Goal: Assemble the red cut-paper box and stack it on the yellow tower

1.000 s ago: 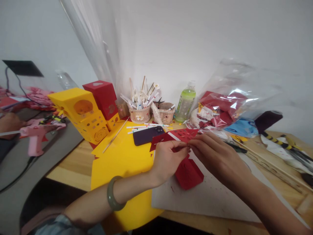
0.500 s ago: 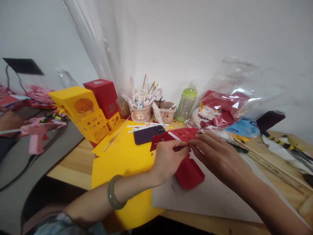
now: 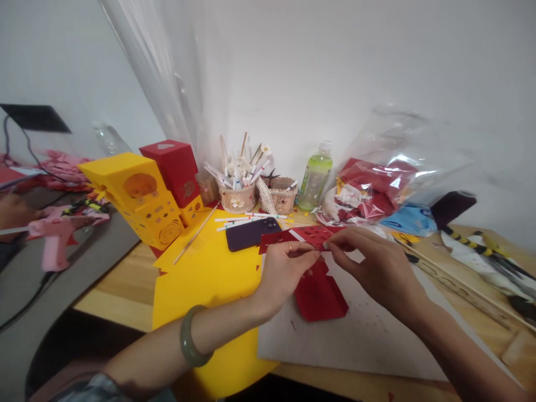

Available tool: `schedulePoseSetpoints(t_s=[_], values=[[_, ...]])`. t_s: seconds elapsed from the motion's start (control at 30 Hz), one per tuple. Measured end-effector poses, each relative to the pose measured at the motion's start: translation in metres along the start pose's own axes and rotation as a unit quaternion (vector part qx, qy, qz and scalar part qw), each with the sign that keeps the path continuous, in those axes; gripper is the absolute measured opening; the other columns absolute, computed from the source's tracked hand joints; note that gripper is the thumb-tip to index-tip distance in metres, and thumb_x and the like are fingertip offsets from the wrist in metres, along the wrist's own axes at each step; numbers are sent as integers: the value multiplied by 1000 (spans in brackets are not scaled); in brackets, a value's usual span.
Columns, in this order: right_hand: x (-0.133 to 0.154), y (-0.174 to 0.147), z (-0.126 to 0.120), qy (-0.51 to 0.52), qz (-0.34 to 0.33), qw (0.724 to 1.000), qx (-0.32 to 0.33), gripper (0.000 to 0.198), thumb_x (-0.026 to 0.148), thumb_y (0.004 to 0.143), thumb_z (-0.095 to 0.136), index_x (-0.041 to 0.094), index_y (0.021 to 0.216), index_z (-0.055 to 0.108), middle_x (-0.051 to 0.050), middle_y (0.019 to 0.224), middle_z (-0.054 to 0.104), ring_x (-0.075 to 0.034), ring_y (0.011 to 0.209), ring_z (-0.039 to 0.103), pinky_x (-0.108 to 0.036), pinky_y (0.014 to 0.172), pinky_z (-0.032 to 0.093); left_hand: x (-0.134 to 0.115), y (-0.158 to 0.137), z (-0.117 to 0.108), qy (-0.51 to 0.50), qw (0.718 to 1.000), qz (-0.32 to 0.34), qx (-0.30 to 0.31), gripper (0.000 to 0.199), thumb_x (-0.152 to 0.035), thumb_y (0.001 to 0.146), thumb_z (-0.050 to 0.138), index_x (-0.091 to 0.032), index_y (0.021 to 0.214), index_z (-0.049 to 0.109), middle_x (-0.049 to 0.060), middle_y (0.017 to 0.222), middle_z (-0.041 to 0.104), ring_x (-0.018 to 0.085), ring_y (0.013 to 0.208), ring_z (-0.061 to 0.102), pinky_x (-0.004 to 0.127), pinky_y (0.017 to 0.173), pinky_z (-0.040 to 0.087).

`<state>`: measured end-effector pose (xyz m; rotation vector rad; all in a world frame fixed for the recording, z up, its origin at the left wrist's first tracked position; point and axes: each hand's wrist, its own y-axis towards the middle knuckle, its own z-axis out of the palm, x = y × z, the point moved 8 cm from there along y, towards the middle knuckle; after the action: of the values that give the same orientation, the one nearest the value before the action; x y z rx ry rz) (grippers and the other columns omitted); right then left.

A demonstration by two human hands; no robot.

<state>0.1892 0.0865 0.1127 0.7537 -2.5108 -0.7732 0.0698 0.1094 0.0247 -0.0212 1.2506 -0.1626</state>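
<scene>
My left hand (image 3: 288, 268) pinches a folded piece of red cardstock (image 3: 322, 296) with cut-out shapes and a white strip near its top edge. The lower part of the cardstock hangs below my fingers, folded up along its side. At the cardstock's right edge, thumb and forefinger of my right hand (image 3: 372, 259) come together. A tiny pale spot shows at those fingertips, but I cannot tell what it is. Beneath both hands lies a whitish board (image 3: 368, 346), with yellow cardstock (image 3: 201, 296) to its left.
Behind my left hand are a dark phone (image 3: 249, 234) and several markers (image 3: 234, 220). Farther back stand a pen basket (image 3: 237, 199), a green bottle (image 3: 316, 176), and yellow (image 3: 129, 195) and red (image 3: 171, 170) paper boxes. At left, another person's hand (image 3: 17, 212) is near a pink glue gun (image 3: 54, 240).
My right fingers have lifted and opened out slightly from the cardstock's edge. The cardstock's upper part has tipped flatter. The whole view has shifted a little.
</scene>
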Motion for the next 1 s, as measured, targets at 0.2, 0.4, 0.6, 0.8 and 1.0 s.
schedulePoseSetpoints(t_s=[0.2,0.4,0.6,0.8,1.0], values=[[5,-4,8,44,15,999,15,12,14,81,54,19,72,60,-1,69,65,-12,58,58,-24,56,46,12,-5,-3,-71,995,-71,-21,17,-29,64,74,-13,69,70,2,64,66,5,49,51,17,46,37],[-13,9,-24,51,65,996,-43,14,13,78,56,17,64,57,0,57,64,-11,50,59,-20,47,47,15,-2,-7,-88,991,-89,-39,15,-25,63,76,-13,71,70,4,71,71,4,51,52,14,45,37],[-87,65,-132,0,115,964,-239,35,29,89,42,0,93,61,-17,82,68,-22,75,68,-28,57,48,25,2,-8,-117,984,-123,-60,13,-19,63,77,-13,71,69,2,69,67,5,51,51,15,45,41],[-164,123,-146,-77,74,984,-145,28,34,95,45,12,97,63,-2,90,63,-14,79,64,-30,67,53,38,4,-9,-141,975,-161,-63,12,-12,64,76,-13,70,65,-1,64,62,7,54,56,17,49,46],[-165,134,-126,-101,-72,991,-54,25,34,93,48,15,103,61,-4,97,63,-17,84,62,-34,70,52,41,6,-7,-173,969,-171,-43,15,-8,67,71,-15,71,59,-2,67,64,6,54,58,15,48,46]])
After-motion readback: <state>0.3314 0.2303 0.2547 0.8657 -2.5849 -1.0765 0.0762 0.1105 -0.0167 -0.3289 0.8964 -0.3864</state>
